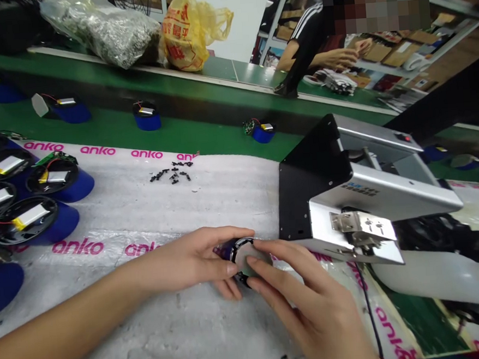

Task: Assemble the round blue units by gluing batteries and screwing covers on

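Note:
My left hand point(188, 262) is wrapped round a small dark blue round housing point(227, 250) with a black rim, its open end tilted toward my right hand. The thumb rests on the rim. My right hand point(317, 291) has its fingertips and thumb closed on a flat grey disc point(243, 253) lying at the mouth of the housing. Much of the housing's body is hidden by my fingers. Both hands are above the white covered work surface point(159, 327).
Several blue housings point(70, 186) with batteries stand on the left. Small black parts point(174, 172) lie mid-table. A silver and black machine point(371, 186) stands at right. Behind are a green conveyor belt point(203, 133), a yellow bag point(184, 33) and a co-worker's hands point(341, 57).

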`<state>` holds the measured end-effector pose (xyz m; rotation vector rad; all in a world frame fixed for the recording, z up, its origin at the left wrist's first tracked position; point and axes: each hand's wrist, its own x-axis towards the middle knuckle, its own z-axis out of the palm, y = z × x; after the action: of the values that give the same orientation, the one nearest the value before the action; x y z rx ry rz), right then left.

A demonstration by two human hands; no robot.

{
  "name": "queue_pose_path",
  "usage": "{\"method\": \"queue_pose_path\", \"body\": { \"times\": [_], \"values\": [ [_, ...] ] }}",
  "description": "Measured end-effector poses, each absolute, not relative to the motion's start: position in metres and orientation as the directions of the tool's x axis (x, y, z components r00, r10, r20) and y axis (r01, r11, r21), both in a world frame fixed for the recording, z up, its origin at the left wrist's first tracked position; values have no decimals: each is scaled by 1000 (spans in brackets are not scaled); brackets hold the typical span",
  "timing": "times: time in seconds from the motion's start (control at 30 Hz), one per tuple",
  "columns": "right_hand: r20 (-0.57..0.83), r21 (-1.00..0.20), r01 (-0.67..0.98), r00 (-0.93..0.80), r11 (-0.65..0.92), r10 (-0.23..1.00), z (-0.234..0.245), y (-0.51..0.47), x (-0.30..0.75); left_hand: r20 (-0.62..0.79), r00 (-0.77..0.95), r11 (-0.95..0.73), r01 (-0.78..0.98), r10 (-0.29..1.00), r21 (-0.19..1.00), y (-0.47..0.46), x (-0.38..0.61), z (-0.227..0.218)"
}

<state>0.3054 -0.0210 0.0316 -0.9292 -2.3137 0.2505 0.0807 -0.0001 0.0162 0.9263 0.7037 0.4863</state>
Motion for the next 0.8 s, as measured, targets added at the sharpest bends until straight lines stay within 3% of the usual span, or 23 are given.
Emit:
{"method": "queue_pose_path", "body": {
  "times": [0.3,0.5,0.8],
  "values": [
    [405,-304,574,-645,761,648,40,-16,305,-382,621,559,-110,684,822,3,89,15],
    [384,-335,628,-590,702,711,40,-20,304,-454,496,529,-12,740,849,-2,94,26],
    [400,-429,581,-564,692,722,45,-15,303,-408,472,481,-41,782,876,-9,101,23]
  ]
}}
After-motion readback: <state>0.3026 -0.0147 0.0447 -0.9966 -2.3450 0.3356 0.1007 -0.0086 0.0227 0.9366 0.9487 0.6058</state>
